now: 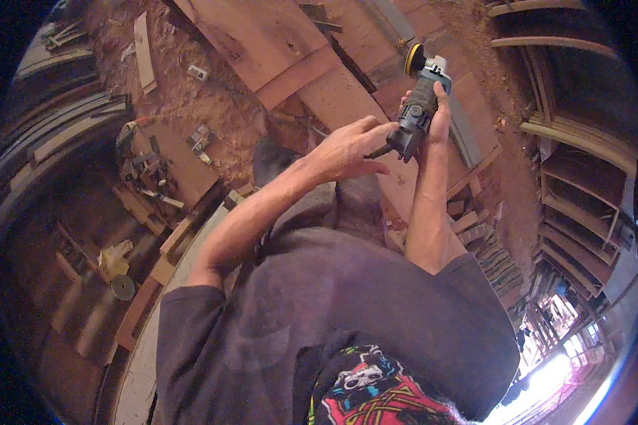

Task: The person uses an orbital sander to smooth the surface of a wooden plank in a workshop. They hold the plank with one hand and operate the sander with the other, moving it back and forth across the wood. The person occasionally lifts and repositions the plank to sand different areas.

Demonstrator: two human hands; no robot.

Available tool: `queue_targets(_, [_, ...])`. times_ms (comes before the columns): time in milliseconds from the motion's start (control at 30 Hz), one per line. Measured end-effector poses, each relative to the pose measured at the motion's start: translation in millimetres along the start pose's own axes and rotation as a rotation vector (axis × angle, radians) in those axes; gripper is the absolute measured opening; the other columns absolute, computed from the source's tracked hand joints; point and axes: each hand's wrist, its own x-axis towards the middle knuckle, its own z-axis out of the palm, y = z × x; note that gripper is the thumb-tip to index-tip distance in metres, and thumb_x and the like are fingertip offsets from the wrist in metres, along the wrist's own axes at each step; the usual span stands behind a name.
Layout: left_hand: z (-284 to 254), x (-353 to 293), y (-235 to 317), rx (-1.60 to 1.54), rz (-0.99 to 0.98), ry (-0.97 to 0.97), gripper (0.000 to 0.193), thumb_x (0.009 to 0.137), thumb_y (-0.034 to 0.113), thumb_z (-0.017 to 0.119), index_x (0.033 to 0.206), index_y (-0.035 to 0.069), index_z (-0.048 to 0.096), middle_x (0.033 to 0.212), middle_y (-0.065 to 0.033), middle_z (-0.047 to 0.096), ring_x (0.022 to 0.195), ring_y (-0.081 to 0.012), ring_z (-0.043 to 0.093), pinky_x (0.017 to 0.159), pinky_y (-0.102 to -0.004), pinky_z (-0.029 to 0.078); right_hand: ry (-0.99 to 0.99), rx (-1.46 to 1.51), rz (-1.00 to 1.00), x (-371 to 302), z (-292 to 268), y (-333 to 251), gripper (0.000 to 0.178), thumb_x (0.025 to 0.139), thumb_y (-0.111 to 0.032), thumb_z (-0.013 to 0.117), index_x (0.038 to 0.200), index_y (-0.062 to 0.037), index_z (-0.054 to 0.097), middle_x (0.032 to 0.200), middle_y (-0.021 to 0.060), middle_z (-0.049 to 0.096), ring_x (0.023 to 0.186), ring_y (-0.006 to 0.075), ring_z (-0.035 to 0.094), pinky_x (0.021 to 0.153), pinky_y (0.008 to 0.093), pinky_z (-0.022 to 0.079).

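My right hand (pixel 438 117) grips an angle grinder (pixel 423 95) around its dark body, with the thumb along the near side. The grinder has a grey metal head and a round yellow-edged pad (pixel 415 61) on its far end. At the tool's rear, a dark cord (pixel 381 151) comes off toward the left. Beside that end is my left hand (pixel 353 147), its fingers reaching to the grinder's rear and its thumb stretched apart below the cord. The left fingertips are partly hidden, so any contact with the casing is hard to make out.
Reddish-brown wooden panels (pixel 290 53) run diagonally beneath the grinder. A white power socket (pixel 198 72) lies on the dusty floor at the left. Stacked boards (pixel 71 134) stand farther left, near a small bench with tools (pixel 174 159). Wooden shelving (pixel 581 205) stands at the right.
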Motion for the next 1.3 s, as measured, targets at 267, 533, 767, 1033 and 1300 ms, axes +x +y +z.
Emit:
queue_targets(267, [3.3, 32.1, -11.3, 0.042, 0.0, -0.077, 0.078, 0.078, 0.047, 0.087, 0.138, 0.009, 0.055, 0.12, -0.0176, 0.066, 0.11, -0.0401, 0.067, 0.096, -0.0477, 0.056, 0.032, 0.021, 0.003, 3.4, -4.3, 6.9, 0.055, 0.096, -0.053, 0.068, 0.112, -0.001, 0.058, 0.093, 0.016, 0.069, 0.078, 0.0287, 0.071, 0.07, 0.0415, 0.063])
queue_targets(533, [27.8, 14.0, -29.9, 0.04, -0.032, 0.117, 0.086, 0.069, 0.043, 0.094, 0.131, 0.003, 0.052, 0.113, -0.0207, 0.068, 0.109, -0.0418, 0.067, 0.09, -0.047, 0.056, -0.044, 0.052, 0.039, -6.6, -0.7, 27.0, 0.062, 0.099, -0.058, 0.06, 0.111, 0.0032, 0.059, 0.093, 0.0159, 0.068, 0.078, 0.0303, 0.069, 0.072, 0.0407, 0.061])
queue_targets(767, [44.8, 35.2, -33.7, -1.102, -0.411, -0.268, 0.079, 0.074, 0.04, 0.095, 0.126, -0.004, 0.055, 0.108, -0.012, 0.07, 0.099, -0.021, 0.069, 0.085, -0.0356, 0.058, -0.702, 0.521, 0.107, 13.0, -17.0, 43.7, 0.08, 0.095, -0.055, 0.068, 0.146, 0.0017, 0.042, 0.131, 0.0204, 0.055, 0.115, 0.0333, 0.06, 0.106, 0.0494, 0.048])
queue_targets(1033, [36.9, 40.5, -13.1, -0.233, -0.695, 0.034, 0.07, 0.078, 0.033, 0.086, 0.125, -0.001, 0.047, 0.109, -0.0284, 0.07, 0.102, -0.0427, 0.07, 0.084, -0.0494, 0.058, -0.07, -0.046, 0.137, 26.1, -13.2, 33.5, 0.069, 0.09, -0.053, 0.08, 0.129, -0.0002, 0.06, 0.113, 0.0127, 0.068, 0.093, 0.0273, 0.071, 0.085, 0.0461, 0.062])
queue_targets(1300, [83.7, 2.4, -64.0, 0.159, -0.535, 0.126, 0.076, 0.082, 0.035, 0.084, 0.134, 0.001, 0.042, 0.112, -0.0237, 0.065, 0.11, -0.042, 0.067, 0.089, -0.0511, 0.056, 0.242, -0.918, -0.112, 33.5, -0.7, 86.6, 0.053, 0.078, -0.016, 0.092, 0.121, -0.0017, 0.064, 0.108, 0.0065, 0.068, 0.087, 0.0166, 0.066, 0.076, 0.0346, 0.057])
